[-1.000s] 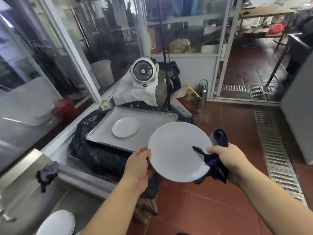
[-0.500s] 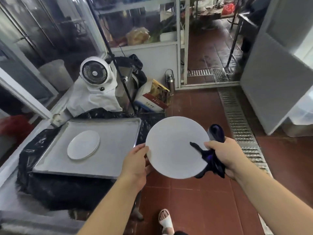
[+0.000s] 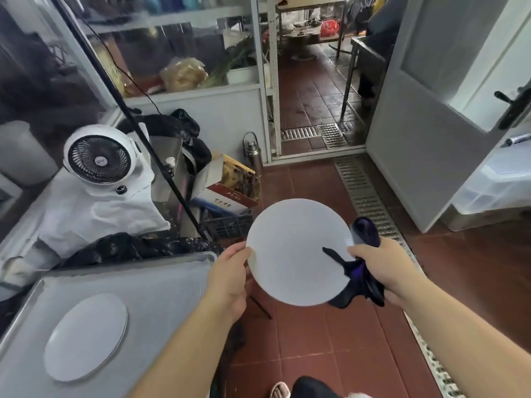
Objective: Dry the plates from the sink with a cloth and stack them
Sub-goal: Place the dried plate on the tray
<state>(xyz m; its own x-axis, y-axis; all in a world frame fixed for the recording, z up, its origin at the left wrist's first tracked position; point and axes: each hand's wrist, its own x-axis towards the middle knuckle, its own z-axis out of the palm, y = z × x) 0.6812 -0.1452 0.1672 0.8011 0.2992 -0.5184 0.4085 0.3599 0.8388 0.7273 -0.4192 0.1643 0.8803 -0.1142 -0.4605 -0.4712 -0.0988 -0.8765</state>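
Observation:
A round white plate (image 3: 293, 251) is held in the air over the red tiled floor, tilted toward me. My left hand (image 3: 230, 275) grips its left rim with the thumb on the face. My right hand (image 3: 382, 268) grips the right rim through a dark purple cloth (image 3: 359, 280) bunched in the fist, with a strip of cloth lying on the plate's face. At lower left a white plate (image 3: 86, 336), or a small stack, rests on a metal tray (image 3: 161, 285). The sink is out of view.
The tray sits on black plastic sheeting (image 3: 120, 247). Behind it stand a white fan (image 3: 99, 159), a slanting black pole (image 3: 161, 165), a cardboard box (image 3: 227, 188) and a steel flask (image 3: 253, 150). A floor drain grate (image 3: 365, 196) runs along the right; a grey door (image 3: 431, 119) stands open.
My view has swung right and away from the sink, so the tray slid to the lower left. Both hands keep the same hold on the plate and cloth.

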